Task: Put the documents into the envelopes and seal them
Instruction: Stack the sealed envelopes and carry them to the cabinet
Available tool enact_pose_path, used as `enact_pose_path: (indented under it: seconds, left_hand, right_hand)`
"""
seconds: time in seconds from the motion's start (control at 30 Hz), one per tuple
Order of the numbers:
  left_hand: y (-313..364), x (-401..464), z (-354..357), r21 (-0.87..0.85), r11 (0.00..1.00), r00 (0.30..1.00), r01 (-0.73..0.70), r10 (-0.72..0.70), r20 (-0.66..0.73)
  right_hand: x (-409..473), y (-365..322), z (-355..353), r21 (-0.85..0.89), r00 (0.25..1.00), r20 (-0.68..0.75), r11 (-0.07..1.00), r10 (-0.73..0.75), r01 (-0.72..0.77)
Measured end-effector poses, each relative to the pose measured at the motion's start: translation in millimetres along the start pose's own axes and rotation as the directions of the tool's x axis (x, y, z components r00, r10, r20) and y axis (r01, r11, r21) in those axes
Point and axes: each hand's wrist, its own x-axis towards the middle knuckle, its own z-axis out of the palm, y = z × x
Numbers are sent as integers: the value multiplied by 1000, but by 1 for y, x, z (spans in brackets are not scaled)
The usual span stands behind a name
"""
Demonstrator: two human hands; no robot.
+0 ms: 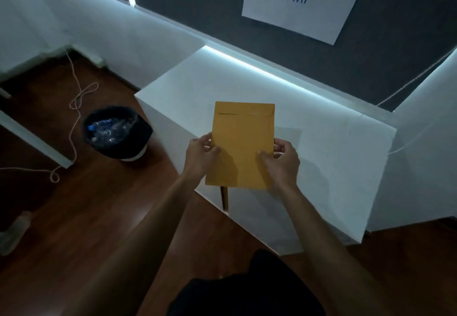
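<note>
**Inspector:** Item under handling: one brown envelope (243,142), held upright above the white table (333,167), its flap end at the top, away from the fingers. The flap appears folded down — a crease line shows just below the top edge. Whether it is stuck, I cannot tell.

**Assistant:** And the grip?

**Inspector:** Left hand (200,157) pinches the left edge, thumb on the near face, fingers curled behind. Right hand (284,162) does likewise on the right edge. Both grips sit in the lower half; the bottom edge hangs just below the palms, over the table's near rim.

**Assistant:** Documents?

**Inspector:** None visible loose. Whether one is inside cannot be judged from here.

**Assistant:** Which step, then?

**Inspector:** In my judgement, closing or checking this envelope. The next move calls for the flap to be pressed flat along its crease, so one hand must shift to the top edge, or the envelope must be laid down first.

**Assistant:** Room to do so?

**Inspector:** Bare tabletop extends beyond the fingertips and to the right of the right hand. To the left of the left hand the table ends nearby — past that edge stand the floor and a bin (116,132). Set-down should favour the right.
</note>
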Motion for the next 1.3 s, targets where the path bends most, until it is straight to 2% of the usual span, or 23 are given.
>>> enact_pose_path:
  seconds: [0.33, 0.5, 0.67, 0.87, 1.2, 1.3]
  left_hand:
    - [22, 118, 14, 156, 987, 993, -45, 28, 114]
    - [37, 165, 30, 299, 945, 979, -128, 72, 192]
    - [40, 199, 50, 322, 936, 968, -140, 61, 243]
    - [40, 218, 47, 315, 937, 959, -150, 61, 277]
    - [30, 231, 47, 366, 883, 924, -295, 166, 346]
    - [24, 231, 44, 390, 807, 869, -444, 281, 407]
  right_hand:
    - [84, -11, 39, -48, 992, -121, 998, 41, -47]
    - [113, -9, 53, -176, 974, -215, 979, 64, -103]
    - [135, -6, 60, -286, 954, -270, 935, 131, -209]
    - [136, -8, 73, -371, 941, -302, 890, 155, -266]
    - [136, -9, 85, -425, 912, -377, 845, 160, -324]
    - [136, -11, 89, -408, 904, -392, 848, 171, -338]
